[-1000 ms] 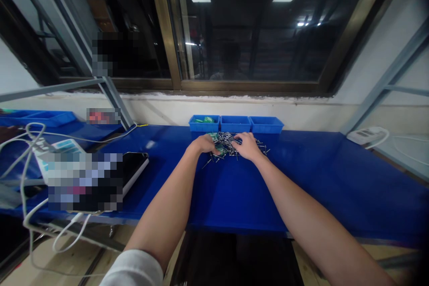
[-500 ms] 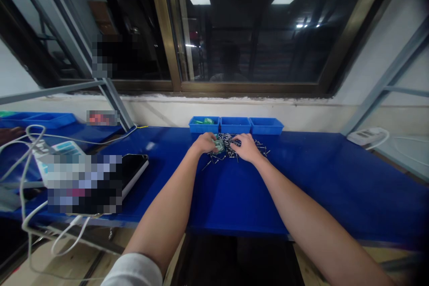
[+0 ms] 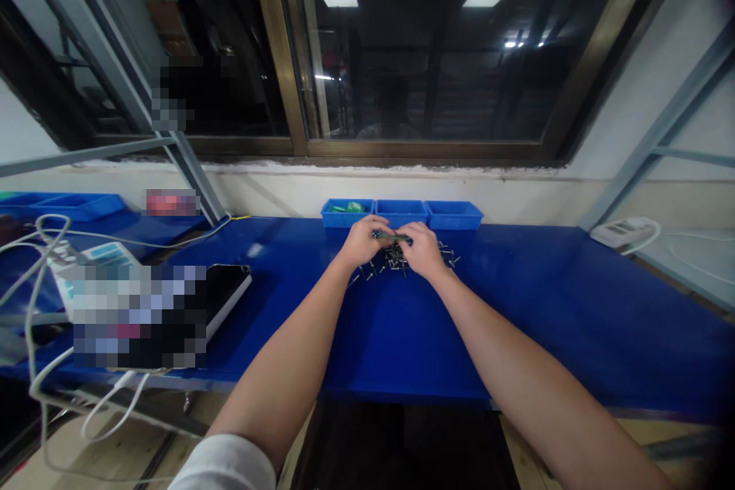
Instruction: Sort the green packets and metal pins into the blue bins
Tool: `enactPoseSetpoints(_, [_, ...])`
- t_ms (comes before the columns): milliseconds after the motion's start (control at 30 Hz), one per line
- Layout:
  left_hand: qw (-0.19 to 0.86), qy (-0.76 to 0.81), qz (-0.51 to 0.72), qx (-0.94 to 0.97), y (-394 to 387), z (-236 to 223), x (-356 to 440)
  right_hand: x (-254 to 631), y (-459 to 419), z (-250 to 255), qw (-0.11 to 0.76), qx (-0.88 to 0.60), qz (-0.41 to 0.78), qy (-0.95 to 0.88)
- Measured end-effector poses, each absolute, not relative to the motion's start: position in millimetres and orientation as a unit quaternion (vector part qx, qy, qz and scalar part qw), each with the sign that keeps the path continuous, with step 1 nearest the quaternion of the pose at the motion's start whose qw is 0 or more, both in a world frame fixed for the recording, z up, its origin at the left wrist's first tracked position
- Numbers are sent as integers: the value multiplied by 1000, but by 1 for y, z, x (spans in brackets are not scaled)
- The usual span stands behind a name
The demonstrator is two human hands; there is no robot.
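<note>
Above the middle of the blue table, my left hand is closed on a small greenish plastic bag, now seen nearly edge-on between the hands. My right hand pinches the bag's other side, thumb and fingers together. What is in the bag I cannot make out. Under and between the hands lies a loose pile of metal pop rivets with thin stems, partly covered by my fingers. Some rivets are scattered to the left and right of the pile.
Behind the pile stand three joined blue bins; the left one holds green bags. A dark tablet-like device with white cables lies left. A power strip is at the right, near a metal post. A window is behind.
My left hand has lifted the plastic bag and moved right, toward my right hand. My right hand has come off the pile to the bag, and the bag has turned edge-on.
</note>
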State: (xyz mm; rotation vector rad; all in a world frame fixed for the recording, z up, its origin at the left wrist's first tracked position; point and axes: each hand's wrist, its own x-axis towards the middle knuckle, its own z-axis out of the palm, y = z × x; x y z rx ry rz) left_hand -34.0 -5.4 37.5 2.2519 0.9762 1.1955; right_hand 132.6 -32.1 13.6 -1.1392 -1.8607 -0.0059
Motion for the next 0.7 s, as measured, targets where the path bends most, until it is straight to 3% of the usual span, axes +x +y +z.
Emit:
enactPoseSetpoints(233, [271,375,441,769,-10,35,-27,133,-35,18,506,-497,-4,-705])
enactPoseSetpoints(433, [418,390,534,623,1,29,-24,129,-35,16,509,-523,76,-680])
enactPoseSetpoints(700, [433,486,563,509,17,29,-43,132,-33,12,457,-550,90,-693])
